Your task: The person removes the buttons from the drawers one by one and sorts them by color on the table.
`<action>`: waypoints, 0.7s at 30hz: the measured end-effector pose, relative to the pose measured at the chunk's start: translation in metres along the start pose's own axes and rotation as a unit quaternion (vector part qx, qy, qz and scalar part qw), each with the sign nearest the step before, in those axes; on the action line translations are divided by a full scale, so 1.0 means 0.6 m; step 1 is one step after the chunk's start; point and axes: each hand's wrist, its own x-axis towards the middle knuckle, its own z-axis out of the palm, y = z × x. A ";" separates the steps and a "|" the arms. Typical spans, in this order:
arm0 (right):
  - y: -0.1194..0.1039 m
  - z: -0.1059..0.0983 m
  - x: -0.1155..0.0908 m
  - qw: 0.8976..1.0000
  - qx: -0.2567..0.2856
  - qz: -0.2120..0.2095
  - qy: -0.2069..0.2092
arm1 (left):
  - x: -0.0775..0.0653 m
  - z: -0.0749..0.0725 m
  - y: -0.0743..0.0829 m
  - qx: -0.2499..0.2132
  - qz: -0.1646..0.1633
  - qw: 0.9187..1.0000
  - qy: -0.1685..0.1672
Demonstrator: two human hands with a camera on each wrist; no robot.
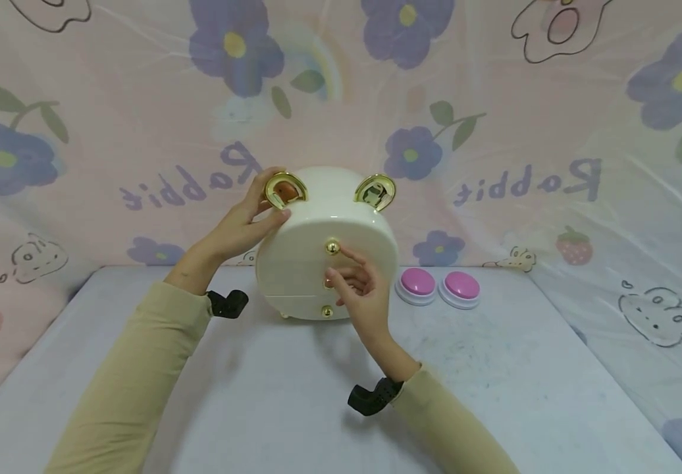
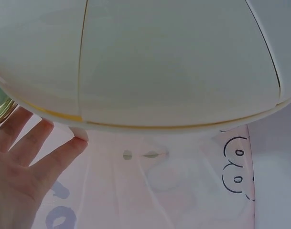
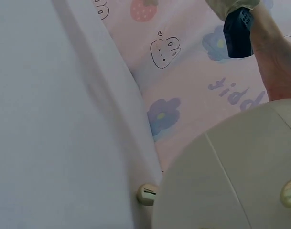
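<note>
Left hand [image 1: 240, 227]: thumb and fingers spread around the left gold ear [image 1: 301, 189], holding it.
White cabinet [image 1: 299, 263]: upright on table [image 1: 524, 368], between the hands; looks stiff, glossy, slippery, probably light. Best steadied by ear or side.
Upper knob [image 1: 332, 247]: small, smooth; fingertip pinch suits it.
Right hand [image 1: 365, 289]: index reaching to upper knob, others loosely bent, no pinch; hides part of front.
Pink buttons [image 1: 418, 282]: two, just right of cabinet; hinder sliding that way.

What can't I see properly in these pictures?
- Inside the white box: its front hides it in the head view.
- One gold knob: cut off by the right edge, right wrist view.
- Part of the left hand: cut off by the left edge, left wrist view.
</note>
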 end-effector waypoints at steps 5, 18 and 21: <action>-0.004 0.001 -0.011 0.999 -0.042 0.002 0.004 | -0.002 -0.001 0.004 0.004 -0.008 1.000 -0.002; -0.023 0.007 -0.033 0.998 -0.047 0.032 0.011 | 0.000 -0.002 0.004 0.005 -0.003 1.000 -0.009; -0.015 0.006 -0.035 0.998 -0.047 0.042 0.006 | -0.001 -0.002 0.003 0.004 -0.005 1.000 -0.007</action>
